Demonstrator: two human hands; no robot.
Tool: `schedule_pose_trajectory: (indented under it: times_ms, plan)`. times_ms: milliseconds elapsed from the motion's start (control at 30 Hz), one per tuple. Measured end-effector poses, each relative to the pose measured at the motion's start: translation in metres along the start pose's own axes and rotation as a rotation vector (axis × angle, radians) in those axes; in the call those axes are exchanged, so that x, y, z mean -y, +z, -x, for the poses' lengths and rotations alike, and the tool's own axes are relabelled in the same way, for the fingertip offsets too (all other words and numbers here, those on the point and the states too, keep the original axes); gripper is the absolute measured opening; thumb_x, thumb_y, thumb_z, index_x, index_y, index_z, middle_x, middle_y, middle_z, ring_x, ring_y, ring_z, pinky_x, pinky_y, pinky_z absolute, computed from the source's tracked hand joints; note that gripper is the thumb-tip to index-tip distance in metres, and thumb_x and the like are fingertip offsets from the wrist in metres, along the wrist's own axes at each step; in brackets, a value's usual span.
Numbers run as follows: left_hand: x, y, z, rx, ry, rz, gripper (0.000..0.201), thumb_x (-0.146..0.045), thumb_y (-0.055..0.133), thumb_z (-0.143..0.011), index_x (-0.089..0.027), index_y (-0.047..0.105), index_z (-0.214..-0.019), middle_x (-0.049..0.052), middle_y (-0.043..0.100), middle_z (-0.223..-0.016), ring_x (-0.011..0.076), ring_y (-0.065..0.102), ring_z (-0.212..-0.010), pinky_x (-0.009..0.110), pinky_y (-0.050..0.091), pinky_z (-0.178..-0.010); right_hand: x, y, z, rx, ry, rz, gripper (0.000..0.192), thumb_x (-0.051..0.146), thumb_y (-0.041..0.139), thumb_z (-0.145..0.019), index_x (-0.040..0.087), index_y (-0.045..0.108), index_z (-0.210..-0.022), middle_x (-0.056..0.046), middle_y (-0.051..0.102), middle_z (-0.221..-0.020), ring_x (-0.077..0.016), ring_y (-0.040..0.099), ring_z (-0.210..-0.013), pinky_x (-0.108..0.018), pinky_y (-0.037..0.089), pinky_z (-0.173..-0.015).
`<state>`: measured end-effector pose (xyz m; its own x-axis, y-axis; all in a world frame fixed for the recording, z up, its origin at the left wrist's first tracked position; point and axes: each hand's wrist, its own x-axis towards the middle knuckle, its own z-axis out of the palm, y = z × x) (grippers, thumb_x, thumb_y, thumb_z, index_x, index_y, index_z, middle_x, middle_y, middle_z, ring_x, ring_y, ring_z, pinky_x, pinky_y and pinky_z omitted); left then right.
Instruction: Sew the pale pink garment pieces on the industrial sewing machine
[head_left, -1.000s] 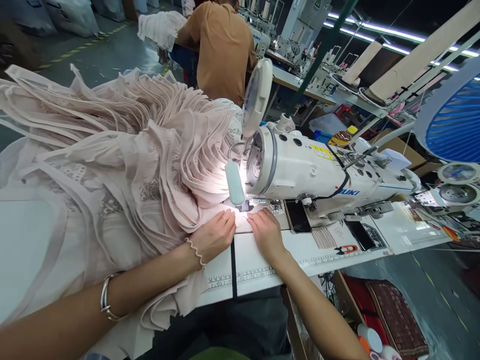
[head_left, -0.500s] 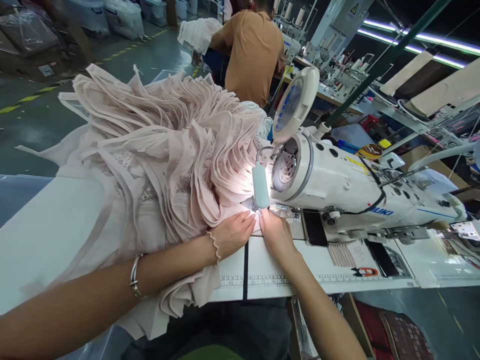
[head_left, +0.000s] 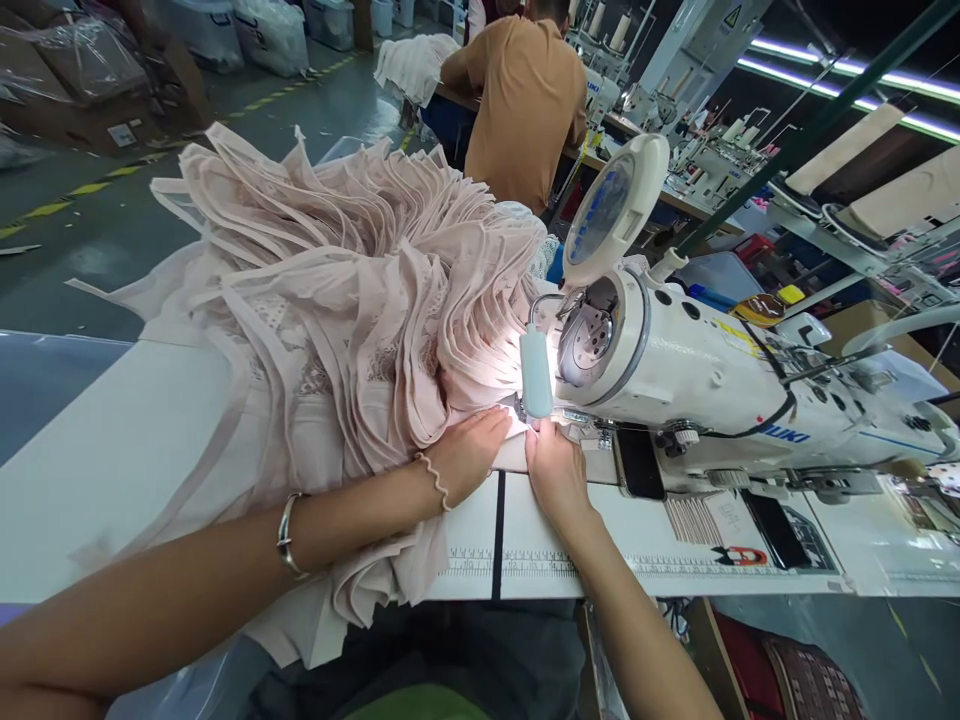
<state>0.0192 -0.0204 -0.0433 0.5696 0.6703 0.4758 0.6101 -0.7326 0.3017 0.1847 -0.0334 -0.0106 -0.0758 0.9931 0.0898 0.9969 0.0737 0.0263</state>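
A big heap of pale pink fabric pieces (head_left: 337, 270) lies on the white table (head_left: 90, 460), left of a white sewing machine (head_left: 712, 385). My left hand (head_left: 471, 455) lies flat on the pink fabric just left of the needle, fingers together, with a bead bracelet on the wrist. My right hand (head_left: 553, 470) presses the fabric edge down right below the needle, beside the small lit lamp (head_left: 536, 372). The fingertips of both hands almost meet at the presser foot, which the lamp partly hides.
A round magnifier (head_left: 615, 205) stands over the machine head. A dark phone (head_left: 640, 465) and printed rulers (head_left: 525, 560) lie on the table. A person in a brown shirt (head_left: 525, 100) sits ahead at another machine. Bagged goods line the floor at the far left.
Both hands have slid a little forward with the fabric toward the needle. The view has shifted left and down, so the machine sits further right.
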Motion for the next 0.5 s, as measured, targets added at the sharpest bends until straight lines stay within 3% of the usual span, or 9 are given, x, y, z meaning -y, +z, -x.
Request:
schedule_pose_trajectory:
  times_ms: [67,133,333,500]
  plan:
    - [-0.002,0.0,0.001,-0.014,-0.007,0.149,0.036,-0.006,0.038,-0.096,-0.011,0.058,-0.125,0.01,0.066,-0.127,0.0152,0.061,-0.12,0.03,0.052,-0.102,-0.001,0.004,0.003,-0.031,0.011,-0.061,0.014,0.02,0.042,-0.093,0.017,0.056,-0.091,-0.006,0.065,-0.07,-0.0196,0.059,-0.062,-0.028,0.031,-0.056]
    - [-0.006,0.003,0.003,0.016,0.081,0.171,0.04,-0.004,0.036,-0.095,-0.013,0.056,-0.129,0.009,0.064,-0.13,0.0137,0.057,-0.125,0.029,0.05,-0.105,-0.003,0.007,0.006,-0.05,0.0,-0.126,0.012,0.02,0.043,-0.09,0.018,0.054,-0.09,-0.004,0.062,-0.067,-0.02,0.057,-0.06,-0.028,0.031,-0.055]
    - [-0.014,0.013,0.01,0.072,0.224,-0.165,0.039,-0.005,0.038,-0.095,-0.002,0.053,-0.131,0.017,0.06,-0.134,0.0241,0.052,-0.131,0.037,0.042,-0.111,-0.006,0.008,0.008,-0.064,-0.007,-0.197,0.017,0.014,0.037,-0.086,0.019,0.053,-0.09,-0.005,0.062,-0.067,-0.02,0.053,-0.058,-0.029,0.031,-0.055]
    - [-0.014,0.012,0.01,0.104,0.237,-0.217,0.04,-0.005,0.036,-0.096,0.001,0.051,-0.132,0.021,0.057,-0.136,0.0279,0.05,-0.132,0.041,0.04,-0.109,-0.009,0.005,0.008,-0.042,-0.025,-0.287,0.02,0.019,0.034,-0.092,0.02,0.053,-0.088,-0.005,0.063,-0.07,-0.0204,0.054,-0.061,-0.03,0.035,-0.056]
